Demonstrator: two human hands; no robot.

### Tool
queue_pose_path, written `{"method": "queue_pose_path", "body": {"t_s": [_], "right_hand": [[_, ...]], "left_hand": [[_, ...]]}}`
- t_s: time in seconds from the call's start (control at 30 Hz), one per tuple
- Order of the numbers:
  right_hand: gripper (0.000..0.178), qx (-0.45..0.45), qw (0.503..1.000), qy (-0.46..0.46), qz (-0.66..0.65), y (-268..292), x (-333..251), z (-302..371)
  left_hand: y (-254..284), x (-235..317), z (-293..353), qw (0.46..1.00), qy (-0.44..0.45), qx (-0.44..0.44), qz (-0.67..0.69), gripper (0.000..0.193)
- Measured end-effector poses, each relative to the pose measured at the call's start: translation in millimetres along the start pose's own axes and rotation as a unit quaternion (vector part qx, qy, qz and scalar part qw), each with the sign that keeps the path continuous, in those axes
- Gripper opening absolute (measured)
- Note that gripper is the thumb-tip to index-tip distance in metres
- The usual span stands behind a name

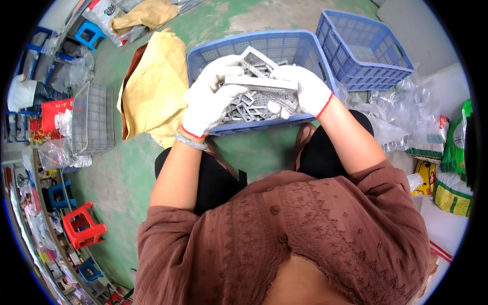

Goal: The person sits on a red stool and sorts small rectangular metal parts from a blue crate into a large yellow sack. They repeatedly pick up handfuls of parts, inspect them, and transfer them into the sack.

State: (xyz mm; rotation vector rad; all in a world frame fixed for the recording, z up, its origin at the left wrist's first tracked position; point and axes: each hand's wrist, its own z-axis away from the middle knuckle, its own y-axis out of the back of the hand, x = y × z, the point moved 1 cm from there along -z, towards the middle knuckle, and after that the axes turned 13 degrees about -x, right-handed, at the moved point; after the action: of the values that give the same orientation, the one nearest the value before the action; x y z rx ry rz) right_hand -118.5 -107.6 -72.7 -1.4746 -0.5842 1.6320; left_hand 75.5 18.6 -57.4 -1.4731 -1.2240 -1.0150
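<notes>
Both my hands wear white knit gloves with red cuffs. Between them, above a blue plastic crate (254, 39), is a flat, silvery-grey metal bar (262, 83). My left hand (211, 96) grips its left end with thumb and fingers, and my right hand (305, 89) closes around its right end. Beneath, the crate holds a heap of grey metal pieces (244, 109), some straight and some bent like frames. One angular frame piece (258, 55) sticks up just beyond the bar. Parts of the heap are hidden by my hands.
A second blue crate (363, 66) stands at the far right beside plastic wrap (381, 127). To the left lie a tan paper sack (157, 86) and a grey crate (94, 119). A red stool (84, 225) stands near the left shelving. Bags (452, 193) sit at right.
</notes>
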Motion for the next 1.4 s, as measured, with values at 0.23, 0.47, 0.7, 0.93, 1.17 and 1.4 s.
{"method": "queue_pose_path", "body": {"t_s": [0.23, 0.47, 0.7, 0.93, 1.17, 1.4], "right_hand": [[0.021, 0.025, 0.994, 0.104, 0.033, 9.2, 0.6, -4.7], [0.029, 0.007, 0.989, 0.112, 0.098, 10.2, -10.7, 9.2], [0.023, 0.13, 0.951, 0.261, 0.099, 10.3, -16.5, -7.3], [0.033, 0.235, 0.899, 0.28, 0.24, 54.5, -20.9, -48.9], [0.039, 0.252, 0.786, 0.288, 0.486, 43.1, -25.3, -24.1], [0.039, 0.316, 0.852, 0.231, 0.347, 24.2, -36.4, 2.2]], "left_hand": [[-3.9, -10.2, 4.4, 0.997, -0.03, 0.049, -0.043, 0.036], [-23.8, -4.6, -0.5, 0.986, -0.067, 0.067, -0.136, 0.029], [-52.2, 47.3, -38.1, 0.994, 0.056, 0.083, -0.054, 0.018], [-171.8, 32.5, -163.5, 0.967, 0.11, -0.121, -0.196, 0.017], [-313.7, -71.7, -230.5, 0.861, 0.273, -0.295, -0.311, 0.026], [-344.6, -162.0, -247.6, 0.821, 0.277, -0.329, -0.375, 0.028]]}}
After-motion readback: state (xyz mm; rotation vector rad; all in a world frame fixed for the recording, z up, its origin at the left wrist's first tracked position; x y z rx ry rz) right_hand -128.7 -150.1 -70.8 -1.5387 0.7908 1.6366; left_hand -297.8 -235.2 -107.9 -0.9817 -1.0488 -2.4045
